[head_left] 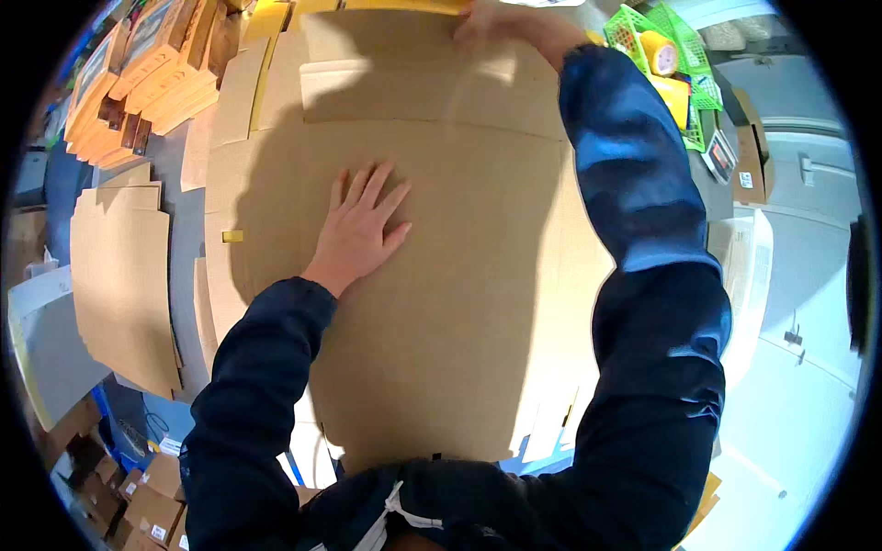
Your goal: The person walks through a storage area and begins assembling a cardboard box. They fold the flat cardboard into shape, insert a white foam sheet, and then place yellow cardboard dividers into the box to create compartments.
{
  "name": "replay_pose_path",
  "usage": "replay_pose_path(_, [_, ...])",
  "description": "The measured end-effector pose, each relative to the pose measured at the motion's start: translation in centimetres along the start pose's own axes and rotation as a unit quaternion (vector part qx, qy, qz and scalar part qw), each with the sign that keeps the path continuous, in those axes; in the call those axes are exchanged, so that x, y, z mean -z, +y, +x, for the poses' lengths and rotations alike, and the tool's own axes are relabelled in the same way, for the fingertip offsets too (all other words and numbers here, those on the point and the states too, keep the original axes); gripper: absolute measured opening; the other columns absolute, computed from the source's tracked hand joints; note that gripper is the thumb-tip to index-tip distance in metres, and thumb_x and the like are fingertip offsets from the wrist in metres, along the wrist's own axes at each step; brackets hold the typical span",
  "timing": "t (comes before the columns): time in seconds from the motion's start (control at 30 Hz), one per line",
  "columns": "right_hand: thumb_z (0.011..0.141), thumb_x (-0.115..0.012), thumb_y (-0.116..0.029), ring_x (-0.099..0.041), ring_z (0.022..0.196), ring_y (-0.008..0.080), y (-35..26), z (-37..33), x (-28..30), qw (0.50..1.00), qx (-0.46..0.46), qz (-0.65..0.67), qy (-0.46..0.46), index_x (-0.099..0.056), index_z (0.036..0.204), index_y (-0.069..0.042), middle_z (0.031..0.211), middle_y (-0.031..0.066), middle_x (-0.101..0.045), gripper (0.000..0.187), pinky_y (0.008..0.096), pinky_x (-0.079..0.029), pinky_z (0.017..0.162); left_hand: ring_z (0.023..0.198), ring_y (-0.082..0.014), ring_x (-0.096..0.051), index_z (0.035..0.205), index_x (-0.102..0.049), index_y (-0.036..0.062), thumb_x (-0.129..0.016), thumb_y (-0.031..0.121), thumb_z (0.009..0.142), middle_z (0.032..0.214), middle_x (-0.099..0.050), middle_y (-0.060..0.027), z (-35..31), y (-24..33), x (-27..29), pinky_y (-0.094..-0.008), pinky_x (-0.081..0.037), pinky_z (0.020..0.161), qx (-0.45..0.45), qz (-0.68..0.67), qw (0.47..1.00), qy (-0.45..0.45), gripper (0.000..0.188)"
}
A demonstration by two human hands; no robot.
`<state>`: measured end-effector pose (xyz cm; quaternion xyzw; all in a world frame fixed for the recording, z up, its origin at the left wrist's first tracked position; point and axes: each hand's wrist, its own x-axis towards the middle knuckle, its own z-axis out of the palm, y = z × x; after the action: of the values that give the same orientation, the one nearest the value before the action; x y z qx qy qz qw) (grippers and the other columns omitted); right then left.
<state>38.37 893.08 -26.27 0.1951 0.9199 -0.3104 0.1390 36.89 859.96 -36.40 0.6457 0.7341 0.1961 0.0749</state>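
Note:
A large brown cardboard sheet (pixel 441 303) lies flat in front of me, with creased flaps at its far end. My left hand (pixel 363 216) rests on it, left of the middle, palm down and fingers spread. My right arm stretches to the far edge, where my right hand (pixel 487 29) is at the farthest flap (pixel 395 39). Motion blurs its fingers, so whether they grip anything is unclear. Yellow tape (pixel 232 236) marks the sheet's left side. My shadow covers much of the board.
Orange-brown boxes (pixel 152 69) are stacked at the far left, above a pile of flat cardboard pieces (pixel 124 275). Green baskets (pixel 687 41) at the far right hold a yellow tape roll (pixel 659 53). Small cartons (pixel 152 510) sit low on the left.

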Motion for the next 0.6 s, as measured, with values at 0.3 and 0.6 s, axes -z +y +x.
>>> replay_pose_path(0.3, [0.08,-0.063,-0.029,-0.06,0.088,0.0249,-3.5,-10.2,-5.7,0.989,0.071,-0.122,0.052,-0.064,0.1,-0.007,0.098,0.0143,-0.062,0.03,0.0355,-0.047,0.075,0.13,-0.0316,-0.032,0.125,-0.051,0.0131,-0.06,0.031,0.082,0.136,-0.039,-0.013,0.0,0.1,-0.4,-0.0511,-0.022,0.109,-0.008,0.022,1.0,0.007,0.047])
replay_pose_path(0.6, [0.084,-0.056,-0.044,-0.055,0.1,0.0234,0.8,-7.5,-2.6,0.982,0.178,0.049,-0.028,-0.057,0.117,-0.007,0.109,0.0065,-0.061,0.05,0.0313,-0.043,0.088,0.129,-0.032,-0.033,0.123,-0.052,0.0114,-0.062,0.031,0.081,0.136,-0.039,-0.0127,-0.3,0.1,-0.2,-0.0509,-0.023,0.109,-0.002,0.007,1.0,0.006,0.048])
